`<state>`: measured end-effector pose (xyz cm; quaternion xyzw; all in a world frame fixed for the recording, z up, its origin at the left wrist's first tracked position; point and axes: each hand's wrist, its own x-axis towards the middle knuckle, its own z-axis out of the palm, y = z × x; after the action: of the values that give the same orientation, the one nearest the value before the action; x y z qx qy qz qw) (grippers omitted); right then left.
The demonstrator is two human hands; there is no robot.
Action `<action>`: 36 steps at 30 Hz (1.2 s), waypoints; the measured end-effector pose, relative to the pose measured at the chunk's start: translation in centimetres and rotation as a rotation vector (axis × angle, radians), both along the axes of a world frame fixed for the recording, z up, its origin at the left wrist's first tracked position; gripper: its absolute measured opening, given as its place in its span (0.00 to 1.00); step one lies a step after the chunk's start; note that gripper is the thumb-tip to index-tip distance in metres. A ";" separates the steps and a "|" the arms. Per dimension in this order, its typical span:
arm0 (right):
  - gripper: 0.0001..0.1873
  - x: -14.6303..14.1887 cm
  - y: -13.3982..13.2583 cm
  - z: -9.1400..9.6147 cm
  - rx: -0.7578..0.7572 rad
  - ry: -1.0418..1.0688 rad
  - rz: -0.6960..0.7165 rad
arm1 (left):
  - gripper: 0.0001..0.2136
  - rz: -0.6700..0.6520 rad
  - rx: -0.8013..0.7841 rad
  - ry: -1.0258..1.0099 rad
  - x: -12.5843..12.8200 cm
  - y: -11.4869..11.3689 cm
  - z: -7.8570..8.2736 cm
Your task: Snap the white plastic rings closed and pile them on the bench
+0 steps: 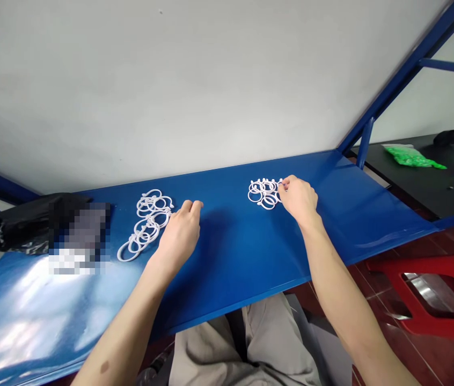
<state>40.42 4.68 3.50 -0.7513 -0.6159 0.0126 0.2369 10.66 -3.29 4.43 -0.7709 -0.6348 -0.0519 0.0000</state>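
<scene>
White rings, two groups, both lying on the blue worktop [231,257] in front of the wall.

Item one, the left group of white rings [149,221]: we record a long, overlapping string whose long axis runs diagonally, from the near left towards the far right. A wide ring [119,254] ends it at the near left, lying flat; smaller rings bunch at the far end.

Item two, the right group of white rings [266,188]: we note a compact cluster with no clear long axis. Several small knobs line its far edge, on the side towards the wall.

Left hand [182,228]: fingers curled, just beside the right edge of item one; we cannot tell whether it grasps a ring. Right hand [300,199]: thumb and fingers brought close together at the right edge of item two; we cannot tell whether a ring is pinched or merely touched.

Also listed: a black bag [21,220] at the worktop's left end, and beside it a pixelated item [84,230] we cannot identify.
</scene>
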 end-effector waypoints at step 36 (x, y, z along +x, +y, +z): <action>0.12 -9.6 -4.5 -3.6 0.362 0.515 0.925 | 0.14 -0.040 0.203 -0.404 3.4 -0.2 -3.5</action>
<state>30.83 0.17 -0.13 -0.3230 -0.7958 0.1925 0.4746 14.03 -3.49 0.90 -0.7534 -0.5979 -0.2690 -0.0506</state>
